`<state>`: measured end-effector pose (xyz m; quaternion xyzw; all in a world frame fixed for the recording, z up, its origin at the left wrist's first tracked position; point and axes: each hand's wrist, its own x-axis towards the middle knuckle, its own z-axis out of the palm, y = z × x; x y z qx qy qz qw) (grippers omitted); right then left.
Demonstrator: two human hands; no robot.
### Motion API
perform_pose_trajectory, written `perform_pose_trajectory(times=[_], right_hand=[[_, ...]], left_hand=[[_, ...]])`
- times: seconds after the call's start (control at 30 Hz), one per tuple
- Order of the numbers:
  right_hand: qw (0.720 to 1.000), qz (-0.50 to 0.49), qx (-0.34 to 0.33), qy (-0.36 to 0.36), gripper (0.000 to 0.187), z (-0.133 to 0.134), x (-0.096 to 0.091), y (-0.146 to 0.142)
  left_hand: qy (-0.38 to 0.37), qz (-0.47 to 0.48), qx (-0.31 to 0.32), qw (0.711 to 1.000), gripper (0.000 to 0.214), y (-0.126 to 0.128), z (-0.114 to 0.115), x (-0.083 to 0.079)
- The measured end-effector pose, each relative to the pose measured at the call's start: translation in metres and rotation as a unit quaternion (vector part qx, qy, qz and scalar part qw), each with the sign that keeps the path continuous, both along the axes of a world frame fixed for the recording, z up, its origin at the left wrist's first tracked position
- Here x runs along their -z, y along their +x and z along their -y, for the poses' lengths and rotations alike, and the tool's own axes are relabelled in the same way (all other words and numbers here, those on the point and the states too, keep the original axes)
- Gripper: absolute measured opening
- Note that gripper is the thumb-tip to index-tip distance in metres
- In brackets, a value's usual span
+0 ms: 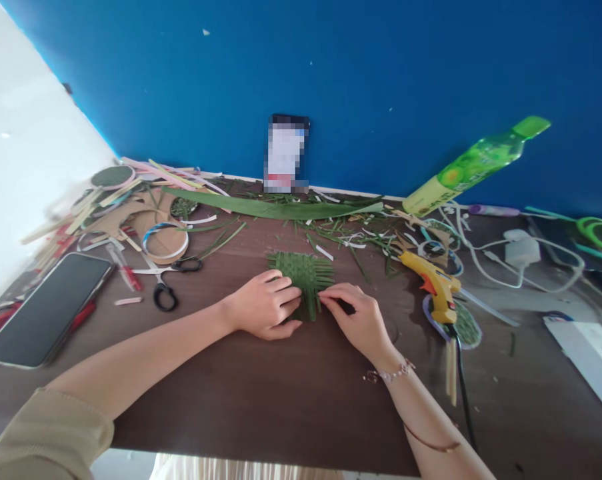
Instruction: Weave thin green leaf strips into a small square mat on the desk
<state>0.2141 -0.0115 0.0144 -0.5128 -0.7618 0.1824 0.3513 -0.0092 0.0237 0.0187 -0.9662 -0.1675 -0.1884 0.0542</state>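
A small woven mat of green leaf strips (303,270) lies on the brown table, with loose strip ends sticking out at its right and near sides. My left hand (269,305) rests palm down on the mat's left part, fingers a little bent and apart, covering its near left corner. At the near right edge, my right hand (357,313) has thumb and forefinger pinched together at the end of a leaf strip (319,303). The fingertips partly hide that end.
Scissors (165,283), a tape roll (165,241) and a phone (51,310) lie left. Another phone (285,153) leans on the blue wall, behind a long leaf (281,208). Right are a yellow glue gun (438,287), its cord, a tilted bottle (475,167) and a white charger (522,250).
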Motion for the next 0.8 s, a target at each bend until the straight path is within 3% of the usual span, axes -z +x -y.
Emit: perform_pose_trajectory(times=[0.47, 0.8], right_hand=[[1.0, 0.021, -0.005, -0.002, 0.012, -0.0007, 0.0006, -0.0005], [0.993, 0.09, -0.038, 0.072, 0.012, -0.001, 0.003, 0.0007]], left_hand=[[0.0, 0.011, 0.004, 1.0, 0.041, 0.0005, 0.0005, 0.0002], [-0.004, 0.018, 0.008, 1.0, 0.037, -0.0015, -0.0005, -0.0021]])
